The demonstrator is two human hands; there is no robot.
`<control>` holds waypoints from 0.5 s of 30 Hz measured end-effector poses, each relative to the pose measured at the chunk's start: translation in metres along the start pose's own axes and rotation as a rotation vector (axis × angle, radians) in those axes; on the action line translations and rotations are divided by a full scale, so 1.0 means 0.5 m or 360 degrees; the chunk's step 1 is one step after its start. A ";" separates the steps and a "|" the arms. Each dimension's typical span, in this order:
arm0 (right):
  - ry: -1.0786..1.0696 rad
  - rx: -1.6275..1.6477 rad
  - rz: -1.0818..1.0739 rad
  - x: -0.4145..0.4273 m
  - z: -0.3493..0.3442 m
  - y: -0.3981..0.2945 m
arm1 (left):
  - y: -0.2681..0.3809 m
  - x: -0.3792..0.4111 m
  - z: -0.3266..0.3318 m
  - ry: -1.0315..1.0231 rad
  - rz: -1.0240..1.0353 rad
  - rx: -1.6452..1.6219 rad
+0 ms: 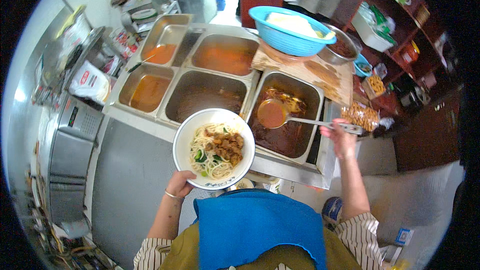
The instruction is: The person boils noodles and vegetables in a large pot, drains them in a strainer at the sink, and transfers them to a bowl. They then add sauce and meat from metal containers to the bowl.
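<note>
My left hand point(181, 183) grips the near-left rim of a white bowl point(183, 150). In the bowl lie noodles point(200, 137), some green leaves and a heap of brown minced topping point(228, 146). By its metal handle, my right hand point(340, 138) holds a ladle point(272, 113) whose cup is full of brown-orange sauce. That cup is above a deep steel pan point(315, 146) of dark reddish broth with oil on top. The bowl overlaps the front edge of the neighbouring steel pan point(206, 92), which holds brown broth.
More steel pans of orange liquid point(225, 58) sit behind and left. A blue plastic basket point(292, 43) with pale contents rests on a wooden board point(330, 78) at the back. Right of the counter are a bag of brown snacks point(360, 116) and dark red shelves point(397, 41).
</note>
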State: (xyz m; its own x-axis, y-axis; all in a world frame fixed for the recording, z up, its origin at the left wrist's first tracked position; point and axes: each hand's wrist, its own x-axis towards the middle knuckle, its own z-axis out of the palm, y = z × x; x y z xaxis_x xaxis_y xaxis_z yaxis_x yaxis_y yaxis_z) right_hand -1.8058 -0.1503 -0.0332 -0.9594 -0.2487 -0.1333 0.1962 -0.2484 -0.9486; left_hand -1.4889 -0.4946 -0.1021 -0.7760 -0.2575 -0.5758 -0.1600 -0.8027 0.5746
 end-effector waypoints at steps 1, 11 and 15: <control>-0.0004 -0.0071 -0.0082 -0.008 0.018 -0.045 | 0.000 0.001 0.004 0.0005 0.0006 0.0018; -0.0347 -0.0263 -0.0063 -0.087 0.187 -0.161 | 0.003 -0.013 -0.004 -0.0055 0.0085 -0.0027; -0.0579 -0.0303 -0.0115 -0.140 0.252 -0.090 | 0.005 -0.016 -0.006 -0.0033 0.0059 -0.0029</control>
State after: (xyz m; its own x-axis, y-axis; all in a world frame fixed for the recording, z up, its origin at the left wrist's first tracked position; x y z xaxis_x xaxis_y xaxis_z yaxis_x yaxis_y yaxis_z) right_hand -1.7221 -0.2396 0.0548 -0.8284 -0.5599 0.0136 0.0572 -0.1086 -0.9924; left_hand -1.4811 -0.4962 -0.0980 -0.7936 -0.2762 -0.5422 -0.1201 -0.8025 0.5845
